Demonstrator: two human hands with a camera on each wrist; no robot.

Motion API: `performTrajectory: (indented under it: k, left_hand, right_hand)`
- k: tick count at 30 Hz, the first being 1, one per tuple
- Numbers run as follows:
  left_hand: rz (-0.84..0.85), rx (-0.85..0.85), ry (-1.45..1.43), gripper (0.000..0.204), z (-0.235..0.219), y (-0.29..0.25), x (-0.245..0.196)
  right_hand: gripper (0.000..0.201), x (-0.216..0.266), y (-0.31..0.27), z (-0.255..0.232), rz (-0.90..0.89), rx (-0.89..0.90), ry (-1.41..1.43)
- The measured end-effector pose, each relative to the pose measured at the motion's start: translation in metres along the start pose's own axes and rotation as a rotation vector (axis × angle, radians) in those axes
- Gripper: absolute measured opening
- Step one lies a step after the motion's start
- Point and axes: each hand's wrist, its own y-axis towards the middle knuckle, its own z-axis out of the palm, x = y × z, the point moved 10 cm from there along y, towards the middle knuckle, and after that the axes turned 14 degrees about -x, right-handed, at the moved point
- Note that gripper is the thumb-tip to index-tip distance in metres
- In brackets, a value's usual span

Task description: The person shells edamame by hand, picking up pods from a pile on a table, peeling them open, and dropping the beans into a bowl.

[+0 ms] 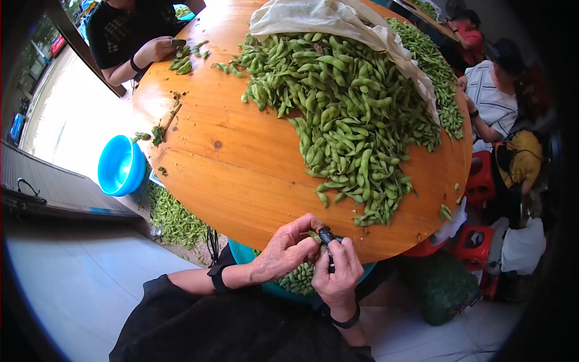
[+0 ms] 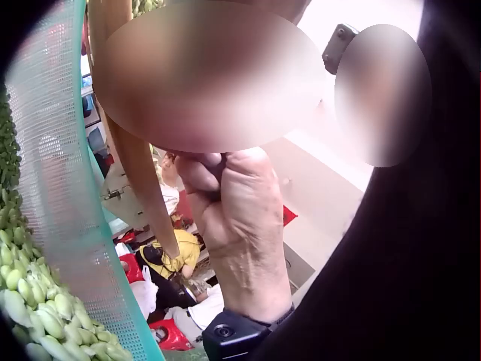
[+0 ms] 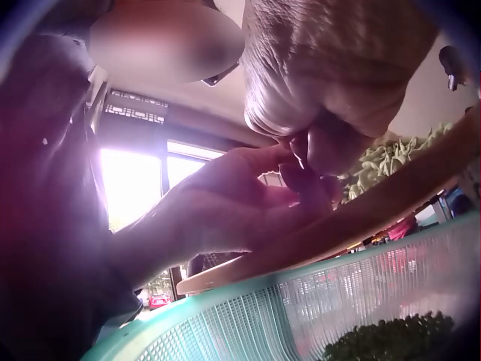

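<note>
At the near edge of the table, my left hand (image 1: 280, 253) and right hand (image 1: 338, 277) meet with curled fingers. Between their fingertips they pinch a small green soybean pod (image 1: 315, 236), mostly hidden by the fingers. Black pieces (image 1: 326, 234) cover or sit at the right hand's fingertips; whether worn or held, I cannot tell. Below both hands stands a teal mesh basket (image 3: 225, 304) with shelled green soybeans (image 1: 297, 281) in it. In the left wrist view, the shelled beans (image 2: 49, 316) lie beside a mesh wall. A large heap of soybean pods (image 1: 344, 114) covers the far tabletop.
A pale cloth sack (image 1: 319, 18) lies over the heap on the wooden table (image 1: 229, 163). Stems lie at left near a blue basin (image 1: 120, 166). More pods (image 1: 175, 217) are on the floor. Another person (image 1: 129, 42) handles pods across the table; red stools (image 1: 476, 244) stand at right.
</note>
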Motion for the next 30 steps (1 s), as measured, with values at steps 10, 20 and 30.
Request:
performTrajectory:
  k: [10, 20, 30]
  left_hand:
    - [-0.002, 0.07, -0.191, 0.016, 0.017, -0.001, 0.003]
    - [0.069, -0.002, 0.089, 0.023, 0.011, -0.004, -0.004]
    - [0.095, 0.021, 0.061, 0.017, 0.011, -0.005, 0.002]
  right_hand:
    - [0.014, -0.057, -0.026, 0.004, 0.788, 0.008, 0.696]
    - [0.017, -0.066, -0.038, 0.013, 1.085, 0.069, 0.988]
    - [0.013, -0.066, -0.031, 0.001, 0.952, 0.087, 0.653]
